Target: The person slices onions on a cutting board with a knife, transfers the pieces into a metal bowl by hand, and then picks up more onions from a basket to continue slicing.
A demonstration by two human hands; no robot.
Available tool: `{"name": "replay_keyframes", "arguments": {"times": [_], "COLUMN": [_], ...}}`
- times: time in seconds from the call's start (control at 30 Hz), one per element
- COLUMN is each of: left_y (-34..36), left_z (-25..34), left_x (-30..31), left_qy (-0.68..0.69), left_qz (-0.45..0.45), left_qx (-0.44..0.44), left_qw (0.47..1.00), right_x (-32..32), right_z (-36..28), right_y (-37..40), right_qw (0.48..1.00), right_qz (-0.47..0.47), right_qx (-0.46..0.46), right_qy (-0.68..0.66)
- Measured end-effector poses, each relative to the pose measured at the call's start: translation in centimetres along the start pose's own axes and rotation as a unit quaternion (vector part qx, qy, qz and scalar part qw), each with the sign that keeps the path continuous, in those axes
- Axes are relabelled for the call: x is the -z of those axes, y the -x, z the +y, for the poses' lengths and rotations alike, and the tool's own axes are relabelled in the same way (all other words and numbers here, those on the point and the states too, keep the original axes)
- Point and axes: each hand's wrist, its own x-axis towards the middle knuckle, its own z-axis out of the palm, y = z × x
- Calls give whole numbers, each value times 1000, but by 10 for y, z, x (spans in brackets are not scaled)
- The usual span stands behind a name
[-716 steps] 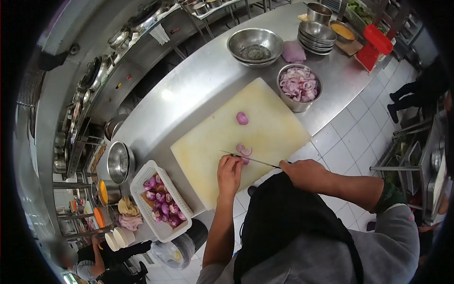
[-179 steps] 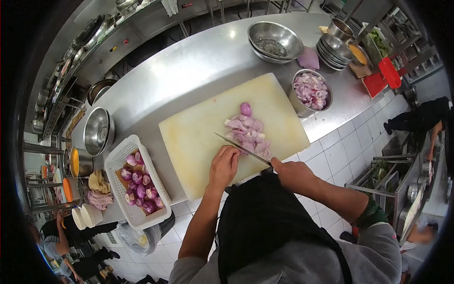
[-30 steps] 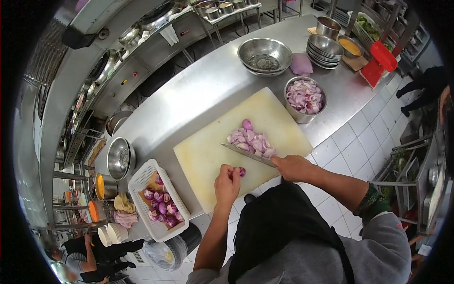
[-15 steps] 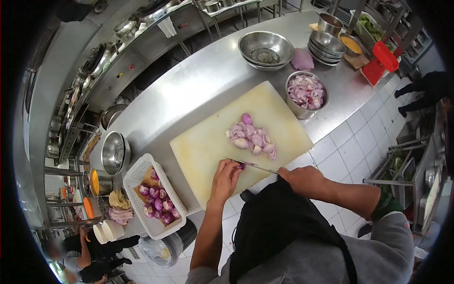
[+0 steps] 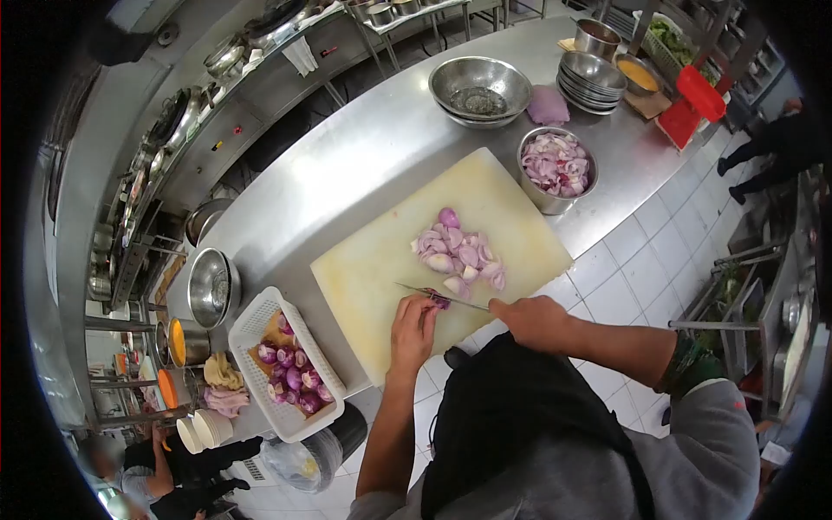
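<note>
My right hand (image 5: 527, 322) is wrapped round the handle of a kitchen knife (image 5: 471, 303), its blade pointing left over the near part of a pale cutting board (image 5: 364, 269). The fingers of my left hand (image 5: 412, 331) are curled on a small purple onion (image 5: 439, 301), pressing it against the board beside the blade. Just beyond the knife lies a loose pile of cut onion pieces (image 5: 464, 250), with one rounder peeled onion (image 5: 448, 217) at its far edge. Part of the held onion is hidden by my fingers and the blade.
A steel pot of sliced onions (image 5: 556, 165) stands at the board's far right corner. To the left, a white plastic basket (image 5: 252, 329) holds several purple onions. Steel bowls (image 5: 480, 76) sit toward the back. Other people stand at lower left and far right.
The knife and my right hand have moved slightly left, with the blade across the held onion. Another cut piece now lies between the knife and the pile. My left hand keeps its hold.
</note>
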Motion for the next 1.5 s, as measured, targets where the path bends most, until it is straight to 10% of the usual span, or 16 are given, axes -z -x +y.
{"name": "replay_keyframes", "arguments": {"times": [1.5], "left_y": [3], "left_z": [-2], "left_x": [0], "left_qy": [-28], "left_qz": [51], "left_qx": [-29], "left_qw": [998], "right_x": [-17], "right_z": [-4], "right_y": [-8], "right_qw": [999], "right_qz": [26], "right_qx": [15], "right_qy": [-15]}}
